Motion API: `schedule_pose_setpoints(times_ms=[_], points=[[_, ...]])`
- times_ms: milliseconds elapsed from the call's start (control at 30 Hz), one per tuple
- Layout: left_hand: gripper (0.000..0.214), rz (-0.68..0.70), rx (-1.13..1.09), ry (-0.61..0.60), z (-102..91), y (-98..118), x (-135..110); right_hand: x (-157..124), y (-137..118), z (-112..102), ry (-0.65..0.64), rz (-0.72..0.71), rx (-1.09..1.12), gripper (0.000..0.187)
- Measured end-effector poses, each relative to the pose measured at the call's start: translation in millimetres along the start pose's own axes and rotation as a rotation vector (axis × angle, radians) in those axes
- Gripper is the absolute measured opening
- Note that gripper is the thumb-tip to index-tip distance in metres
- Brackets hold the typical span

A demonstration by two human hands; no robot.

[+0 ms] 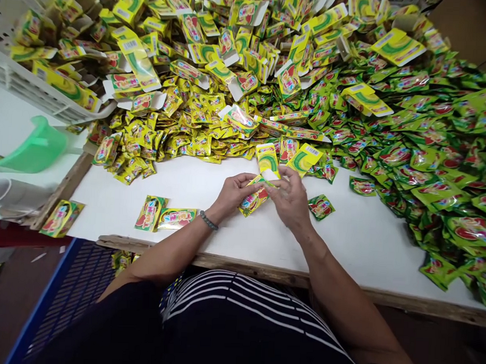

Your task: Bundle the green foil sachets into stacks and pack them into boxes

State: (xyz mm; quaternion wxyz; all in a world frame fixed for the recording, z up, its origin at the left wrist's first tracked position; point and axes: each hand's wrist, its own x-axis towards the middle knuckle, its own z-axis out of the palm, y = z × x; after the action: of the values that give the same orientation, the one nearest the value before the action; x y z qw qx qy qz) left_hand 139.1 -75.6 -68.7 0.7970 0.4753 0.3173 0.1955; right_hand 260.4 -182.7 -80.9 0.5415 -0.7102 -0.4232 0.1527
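My left hand (232,195) and my right hand (291,197) meet over the white table (187,185), both closed on a small yellow carton (267,162) with its white flap open. A yellow sachet (253,201) sticks out below, between the fingers of both hands. My left wrist wears a beaded bracelet (208,220). A single green sachet (321,206) lies just right of my right hand.
A big heap of yellow sachets (181,127) and open cartons (216,48) fills the back of the table. Green sachets (439,157) pile up on the right. Two flat packets (164,216) lie at the near left. A white crate (27,84), a green scoop (32,148) and a blue crate (63,298) stand left.
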Motion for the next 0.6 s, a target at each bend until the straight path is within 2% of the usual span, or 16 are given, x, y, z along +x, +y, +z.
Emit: schedule_pose_setpoints(times_ms=[233, 333, 400, 500, 533, 600], points=[[0.063, 0.112, 0.136, -0.037, -4.8, -0.6, -8.2, 0.4, -0.9, 8.0, -0.082, -0.001, 0.019, 0.045], [0.061, 0.167, 0.175, -0.011, -3.8, -0.6, -6.7, 0.8, 2.0, 8.6, -0.100, -0.011, 0.072, 0.046], [0.056, 0.210, 0.185, 0.027, -3.3, -0.3, -3.5, 0.6, 3.0, 8.0, -0.036, -0.022, 0.108, 0.047], [0.056, 0.265, 0.162, 0.088, -3.6, 1.5, 0.8, -0.1, 3.4, 7.2, 0.177, 0.027, 0.113, 0.045], [0.056, 0.274, 0.147, 0.100, -3.9, 2.4, 1.2, -0.4, 3.4, 7.7, 0.200, 0.062, 0.127, 0.042], [0.055, 0.280, 0.114, 0.099, -4.3, 4.4, 0.4, -1.0, 3.2, 10.4, 0.118, 0.128, 0.211, 0.037]])
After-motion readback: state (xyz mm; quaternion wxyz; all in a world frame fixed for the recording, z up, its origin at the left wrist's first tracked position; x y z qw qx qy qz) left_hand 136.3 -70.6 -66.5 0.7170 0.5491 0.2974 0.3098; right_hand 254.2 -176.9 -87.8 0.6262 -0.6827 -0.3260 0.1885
